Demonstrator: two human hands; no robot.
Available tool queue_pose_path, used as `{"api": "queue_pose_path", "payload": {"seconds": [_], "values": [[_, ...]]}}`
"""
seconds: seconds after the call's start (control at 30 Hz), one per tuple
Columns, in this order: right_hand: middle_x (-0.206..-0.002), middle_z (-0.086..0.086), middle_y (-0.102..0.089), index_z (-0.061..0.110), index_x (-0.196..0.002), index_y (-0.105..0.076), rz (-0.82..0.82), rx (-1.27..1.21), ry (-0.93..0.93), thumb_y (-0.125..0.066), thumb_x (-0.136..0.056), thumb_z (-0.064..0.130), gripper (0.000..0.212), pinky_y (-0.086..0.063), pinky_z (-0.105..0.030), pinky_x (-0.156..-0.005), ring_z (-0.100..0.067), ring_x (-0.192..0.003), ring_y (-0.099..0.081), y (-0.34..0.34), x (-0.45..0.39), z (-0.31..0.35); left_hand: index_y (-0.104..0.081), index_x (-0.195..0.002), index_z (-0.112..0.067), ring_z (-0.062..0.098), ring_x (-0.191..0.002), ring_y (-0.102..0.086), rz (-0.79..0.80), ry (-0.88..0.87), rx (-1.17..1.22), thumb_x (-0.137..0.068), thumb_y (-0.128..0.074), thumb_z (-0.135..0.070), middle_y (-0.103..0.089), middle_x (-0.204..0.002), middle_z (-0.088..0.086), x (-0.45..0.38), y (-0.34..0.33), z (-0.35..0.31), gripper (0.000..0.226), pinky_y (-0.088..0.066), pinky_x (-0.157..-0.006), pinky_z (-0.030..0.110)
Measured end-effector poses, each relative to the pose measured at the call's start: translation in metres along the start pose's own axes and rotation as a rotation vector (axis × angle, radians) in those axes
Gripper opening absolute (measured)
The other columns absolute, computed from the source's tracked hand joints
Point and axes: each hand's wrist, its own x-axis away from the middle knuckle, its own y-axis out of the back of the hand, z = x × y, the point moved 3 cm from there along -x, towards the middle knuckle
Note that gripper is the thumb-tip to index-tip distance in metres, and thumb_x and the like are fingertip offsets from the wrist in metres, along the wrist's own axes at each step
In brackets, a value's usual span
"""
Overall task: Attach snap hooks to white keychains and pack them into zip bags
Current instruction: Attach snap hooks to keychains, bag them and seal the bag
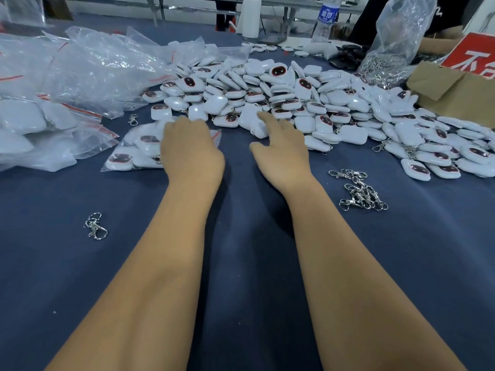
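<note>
A big heap of white keychains (294, 103) with dark oval faces spreads across the blue table. My left hand (190, 148) rests on a filled zip bag (134, 149) holding several keychains, fingers bent over its far end. My right hand (281, 145) reaches into the heap's near edge, index finger stretched out and touching a white keychain (253, 120). A cluster of silver snap hooks (360, 192) lies right of my right forearm. One loose snap hook (96, 226) lies at the left, another (133, 119) by the bags.
Packed and empty zip bags (67, 84) with red seals pile up at the left. A cardboard box (455, 89) with a red sign stands at the right, a clear bag of hooks (393, 49) and a water bottle (325, 20) behind. Another person's arm shows at the far right.
</note>
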Motion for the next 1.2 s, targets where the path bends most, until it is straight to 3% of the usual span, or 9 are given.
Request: {"api": "queue_pose_path", "payload": {"seconds": [0.13, 0.23, 0.33, 0.43, 0.57, 0.8, 0.93, 1.07, 1.2], "values": [[-0.166, -0.007, 0.001, 0.050, -0.149, -0.026, 0.178, 0.293, 0.028, -0.038, -0.098, 0.051, 0.052, -0.005, -0.042, -0.119, -0.025, -0.151, -0.001, -0.012, -0.001, -0.002, -0.062, -0.120, -0.005, 0.038, -0.119, -0.040, -0.048, 0.103, 0.046, -0.090, -0.051, -0.014, -0.052, -0.124, 0.019, -0.003, 0.006, 0.014, 0.033, -0.034, -0.088, 0.039], [-0.166, -0.009, -0.005, 0.042, -0.151, -0.029, 0.168, 0.373, 0.033, -0.033, -0.100, 0.053, 0.053, -0.009, -0.043, -0.118, -0.025, -0.150, -0.010, -0.014, -0.003, -0.003, -0.067, -0.114, -0.015, 0.033, -0.122, -0.041, -0.209, -0.057, 0.183, -0.087, -0.052, -0.016, -0.053, -0.126, 0.010, -0.002, 0.009, 0.000, 0.031, -0.033, -0.095, 0.038], [-0.157, -0.002, -0.033, 0.035, -0.153, -0.028, 0.065, 0.191, 0.048, -0.039, -0.100, 0.046, 0.055, -0.021, -0.043, -0.115, -0.023, -0.142, -0.032, -0.008, -0.004, -0.002, -0.072, -0.094, -0.016, 0.008, -0.100, -0.051, -0.276, -0.272, 0.595, -0.082, -0.046, -0.008, -0.055, -0.106, -0.003, 0.007, 0.014, -0.020, 0.029, -0.038, -0.082, 0.014], [-0.110, 0.025, -0.059, 0.030, -0.139, -0.047, -0.072, -0.343, -0.100, -0.050, -0.096, 0.035, 0.043, -0.035, -0.038, -0.110, -0.009, -0.109, -0.055, 0.003, -0.002, -0.002, -0.067, -0.083, -0.027, 0.002, -0.087, -0.061, -0.088, -0.182, 0.931, -0.082, -0.045, -0.005, -0.059, -0.096, -0.011, 0.008, 0.007, -0.030, 0.031, -0.049, -0.074, 0.015], [-0.101, 0.005, -0.067, 0.020, -0.108, -0.061, -0.262, -0.710, -0.248, -0.060, -0.089, 0.014, 0.020, -0.053, -0.026, -0.084, -0.012, -0.090, -0.063, 0.009, -0.004, -0.010, -0.063, -0.089, -0.020, 0.018, -0.080, -0.066, 0.331, 0.306, 1.335, -0.092, -0.045, -0.001, -0.064, -0.093, 0.003, 0.005, -0.016, -0.033, 0.027, -0.059, -0.064, 0.027], [-0.087, 0.011, -0.056, 0.013, -0.129, -0.057, -0.159, -0.344, -0.157, -0.060, -0.088, 0.013, 0.042, -0.037, -0.005, -0.058, -0.002, -0.072, -0.051, 0.005, -0.007, -0.010, -0.061, -0.102, -0.019, 0.014, -0.075, -0.063, 0.252, 0.309, 1.023, -0.089, -0.043, -0.002, -0.060, -0.085, -0.003, -0.002, -0.027, -0.020, 0.028, -0.058, -0.083, 0.039], [-0.091, 0.002, -0.061, 0.007, -0.130, -0.055, -0.090, -0.222, -0.072, -0.059, -0.090, 0.014, 0.041, -0.040, -0.014, -0.066, -0.017, -0.090, -0.060, 0.001, -0.006, -0.005, -0.065, -0.102, -0.026, 0.008, -0.079, -0.058, 0.183, 0.117, 0.606, -0.085, -0.047, -0.016, -0.060, -0.080, -0.015, 0.002, -0.020, -0.020, 0.026, -0.038, -0.060, 0.020], [-0.093, 0.005, -0.064, 0.019, -0.137, -0.050, -0.055, -0.349, -0.049, -0.072, -0.084, 0.017, 0.057, -0.050, -0.030, -0.081, -0.012, -0.093, -0.061, -0.004, -0.005, -0.002, -0.067, -0.108, -0.022, 0.014, -0.089, -0.064, 0.242, 0.177, 0.751, -0.086, -0.053, -0.019, -0.066, -0.089, -0.010, 0.001, -0.021, -0.022, 0.027, -0.053, -0.078, 0.031], [-0.093, 0.000, -0.070, 0.013, -0.122, -0.063, -0.062, -0.537, -0.096, -0.071, -0.082, 0.009, 0.041, -0.055, -0.034, -0.080, -0.017, -0.089, -0.067, -0.002, -0.005, -0.002, -0.067, -0.113, -0.017, 0.018, -0.093, -0.068, 0.276, 0.227, 0.992, -0.083, -0.065, -0.021, -0.070, -0.096, -0.003, -0.001, -0.020, -0.023, 0.031, -0.055, -0.091, 0.040]]}}
